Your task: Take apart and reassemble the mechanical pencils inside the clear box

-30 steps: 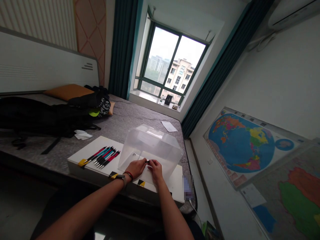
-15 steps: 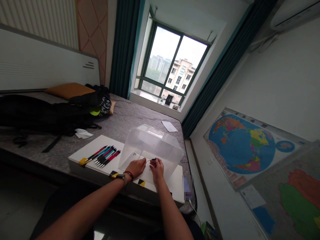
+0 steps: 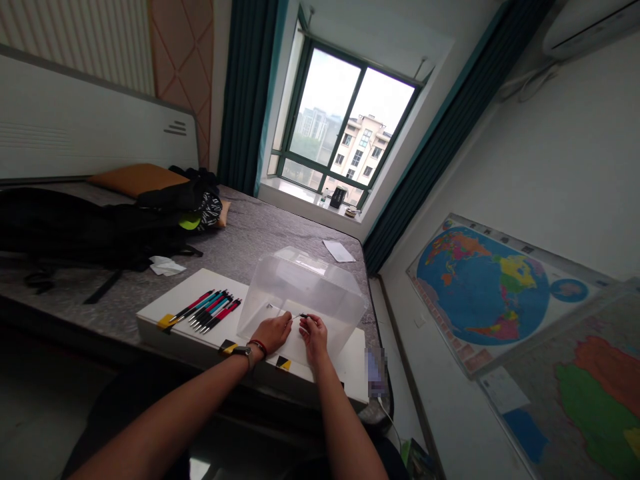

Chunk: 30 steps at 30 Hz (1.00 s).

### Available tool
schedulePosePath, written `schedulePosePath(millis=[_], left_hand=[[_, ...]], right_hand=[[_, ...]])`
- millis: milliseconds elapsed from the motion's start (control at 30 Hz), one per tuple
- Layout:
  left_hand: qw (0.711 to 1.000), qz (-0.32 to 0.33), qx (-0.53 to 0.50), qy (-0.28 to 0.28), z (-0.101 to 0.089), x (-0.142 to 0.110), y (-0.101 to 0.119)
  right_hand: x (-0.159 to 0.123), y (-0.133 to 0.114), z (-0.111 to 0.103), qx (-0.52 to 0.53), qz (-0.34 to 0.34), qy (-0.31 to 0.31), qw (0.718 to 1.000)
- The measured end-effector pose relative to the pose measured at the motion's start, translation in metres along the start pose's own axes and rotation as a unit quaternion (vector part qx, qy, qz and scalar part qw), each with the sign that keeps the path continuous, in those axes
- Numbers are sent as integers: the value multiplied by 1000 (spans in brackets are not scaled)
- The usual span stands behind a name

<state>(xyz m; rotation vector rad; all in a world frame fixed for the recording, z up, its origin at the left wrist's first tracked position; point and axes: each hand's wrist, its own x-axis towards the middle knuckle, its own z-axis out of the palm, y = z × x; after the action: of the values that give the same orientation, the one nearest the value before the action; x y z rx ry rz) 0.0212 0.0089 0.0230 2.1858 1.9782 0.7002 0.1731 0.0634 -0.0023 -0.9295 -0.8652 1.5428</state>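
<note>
My left hand (image 3: 273, 331) and my right hand (image 3: 315, 333) meet over a white board (image 3: 165, 311) on the bed. Both pinch a thin dark pen (image 3: 301, 316) held level between their fingertips. A watch and a red band sit on my left wrist. A clear plastic box (image 3: 305, 293) lies tipped on the board just behind my hands. A row of several red, teal and black pens (image 3: 210, 310) lies on the board to the left of the box.
A black bag and dark clothes (image 3: 105, 227) cover the bed's left side beside an orange pillow (image 3: 135, 179). Crumpled tissue (image 3: 164, 267) and a white sheet (image 3: 339, 251) lie on the grey mattress. World maps (image 3: 485, 287) lean on the right wall.
My hands have drawn slightly apart, so more of the thin pen shows between them. The box and the row of pens have stayed put.
</note>
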Motion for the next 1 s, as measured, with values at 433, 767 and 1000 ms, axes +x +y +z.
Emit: schedulePosePath(millis=[433,767,1000], left_hand=[[1000,7,-26,5,0,-1,-2],[992,2,-118,47,3,-1,-12],[992,-19,-118,40,2,2,-14]], right_hand=[[3,0,11,-119,-5,-14,993],[39,3,48,-294,-38,-106,949],[37,12,68,-361,-148,-140,910]])
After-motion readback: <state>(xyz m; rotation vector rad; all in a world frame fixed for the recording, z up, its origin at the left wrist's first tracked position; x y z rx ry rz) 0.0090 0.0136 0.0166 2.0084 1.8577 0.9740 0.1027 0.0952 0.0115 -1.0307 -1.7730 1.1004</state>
